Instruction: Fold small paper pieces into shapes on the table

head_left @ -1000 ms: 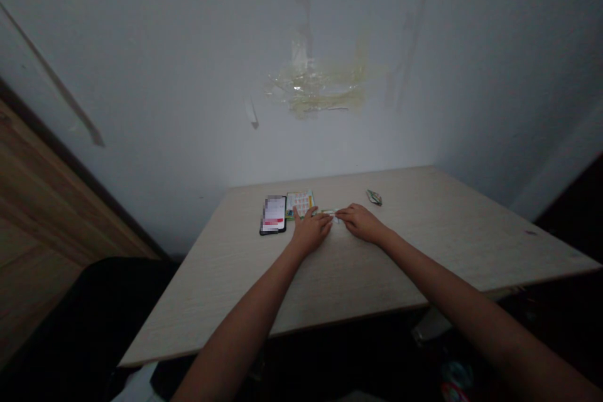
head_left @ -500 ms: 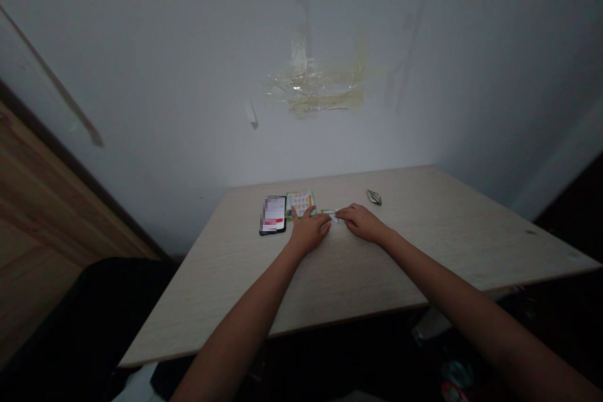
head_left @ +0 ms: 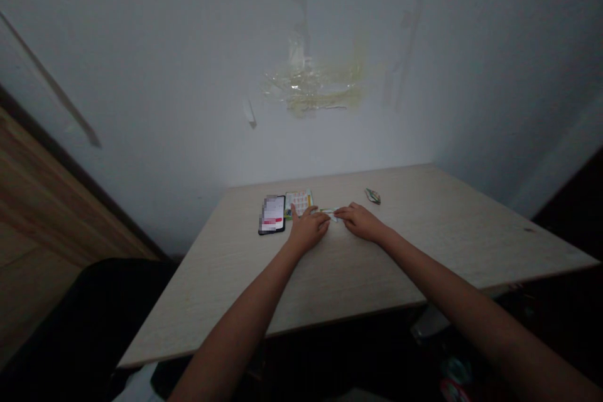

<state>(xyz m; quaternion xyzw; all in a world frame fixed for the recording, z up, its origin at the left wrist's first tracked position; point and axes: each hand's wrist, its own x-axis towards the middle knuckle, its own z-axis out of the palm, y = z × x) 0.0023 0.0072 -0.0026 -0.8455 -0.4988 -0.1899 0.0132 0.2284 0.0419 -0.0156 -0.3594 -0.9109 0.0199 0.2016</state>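
A small piece of printed paper (head_left: 333, 215), white with some green, lies on the table between my hands, mostly covered by fingers. My left hand (head_left: 308, 229) rests palm down with its thumb and fingers spread, the right-hand fingertips on the left end of the paper. Its thumb and forefinger reach over the near edge of a printed booklet or card (head_left: 300, 199) with rows of small pictures. From the other side, my right hand (head_left: 360, 221) has its fingers together at the right end of the paper. A folded, patterned paper piece (head_left: 372, 195) sits beyond my right hand.
Left of the booklet lies a phone (head_left: 273, 217) with its screen lit and partly blurred. The pale wooden table (head_left: 226, 276) meets a wall (head_left: 188, 75) marked with old tape (head_left: 325, 91). A dark shape (head_left: 94, 308) stands at the table's left.
Both hands stay almost where they were on the paper, with only slight finger movement. The whole view has shifted a little.
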